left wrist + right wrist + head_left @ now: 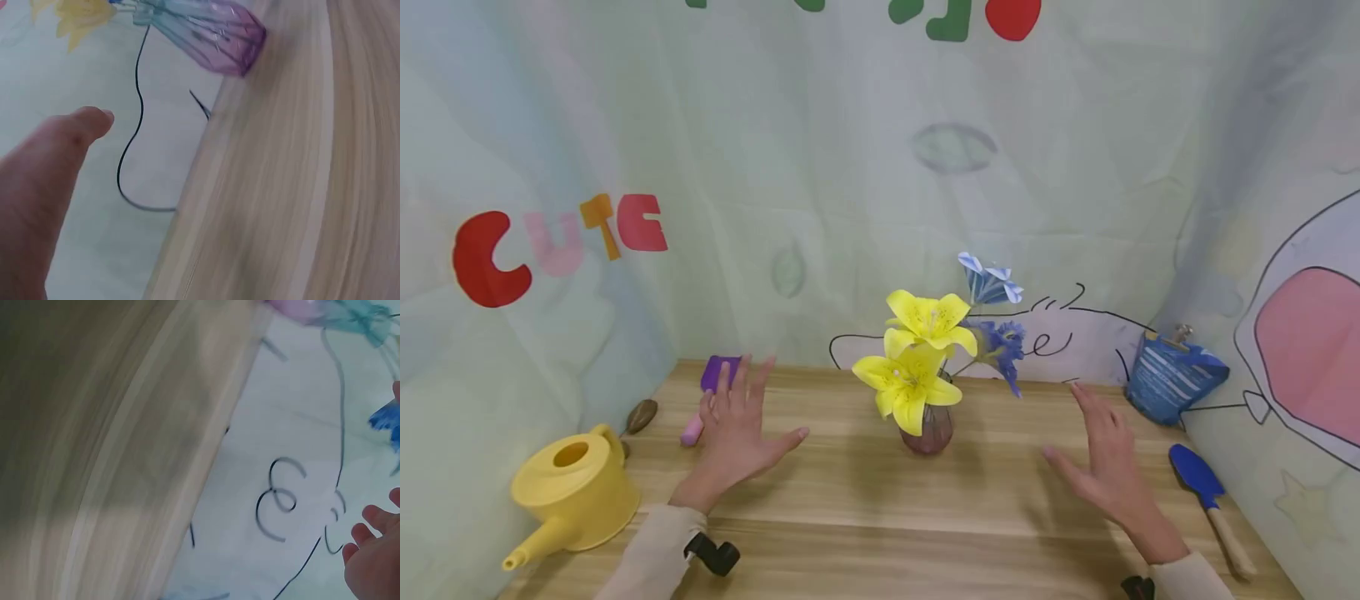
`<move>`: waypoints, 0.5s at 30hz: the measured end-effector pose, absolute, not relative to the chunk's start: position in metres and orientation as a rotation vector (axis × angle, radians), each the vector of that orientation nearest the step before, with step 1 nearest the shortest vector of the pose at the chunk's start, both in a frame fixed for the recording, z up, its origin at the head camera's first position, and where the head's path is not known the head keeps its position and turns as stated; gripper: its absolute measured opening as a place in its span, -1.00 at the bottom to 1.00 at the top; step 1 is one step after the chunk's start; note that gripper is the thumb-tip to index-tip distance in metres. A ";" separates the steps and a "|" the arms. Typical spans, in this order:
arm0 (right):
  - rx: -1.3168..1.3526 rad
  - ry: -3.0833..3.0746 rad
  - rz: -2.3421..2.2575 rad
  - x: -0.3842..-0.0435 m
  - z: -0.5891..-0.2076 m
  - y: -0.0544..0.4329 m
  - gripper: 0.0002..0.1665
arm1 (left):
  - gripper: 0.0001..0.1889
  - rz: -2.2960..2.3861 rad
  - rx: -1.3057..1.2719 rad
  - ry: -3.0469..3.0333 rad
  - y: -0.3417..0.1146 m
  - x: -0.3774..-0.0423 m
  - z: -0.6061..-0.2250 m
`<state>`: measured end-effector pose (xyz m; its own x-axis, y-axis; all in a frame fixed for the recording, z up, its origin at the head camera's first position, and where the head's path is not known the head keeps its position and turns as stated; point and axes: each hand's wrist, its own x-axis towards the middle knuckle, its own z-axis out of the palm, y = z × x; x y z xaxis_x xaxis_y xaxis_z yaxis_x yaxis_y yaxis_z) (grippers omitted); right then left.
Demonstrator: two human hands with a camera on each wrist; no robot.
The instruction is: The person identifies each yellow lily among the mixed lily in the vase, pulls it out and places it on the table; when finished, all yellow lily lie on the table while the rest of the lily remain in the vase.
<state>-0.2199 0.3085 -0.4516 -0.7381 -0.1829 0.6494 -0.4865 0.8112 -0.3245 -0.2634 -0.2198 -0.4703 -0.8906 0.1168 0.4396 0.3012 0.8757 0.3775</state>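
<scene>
A small glass vase (928, 432), tinted pink and teal, stands mid-table with yellow lilies (910, 379) and blue flowers (1000, 346) in it. Left of the vase my left hand (737, 433) hovers with fingers spread and thumb out, holding nothing. On the other side my right hand (1105, 462) is raised with its fingers extended, also holding nothing. In the left wrist view the thumb (56, 144) points toward the vase (219, 34). The right wrist view catches the right fingers (375, 525) at its edge, with a blue flower (389, 422) beyond.
A yellow watering can (576, 492) sits at the left, near a brown stone-like object (642, 416). Behind the left hand lie a purple item (718, 372) and a pink stick (692, 430). A clipped blue bag (1176, 375) and a blue trowel (1206, 492) are at the right.
</scene>
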 end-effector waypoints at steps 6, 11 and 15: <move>0.489 -2.397 0.806 -0.211 -0.447 0.284 0.01 | 0.28 -0.780 -0.313 -2.660 -0.184 -0.267 -0.473; 0.513 -2.415 0.842 -0.208 -0.446 0.269 -0.10 | 0.23 -0.933 -0.373 -2.675 -0.159 -0.267 -0.478; 0.581 -2.440 0.882 -0.208 -0.445 0.259 -0.17 | 0.20 -1.035 -0.394 -2.662 -0.146 -0.267 -0.484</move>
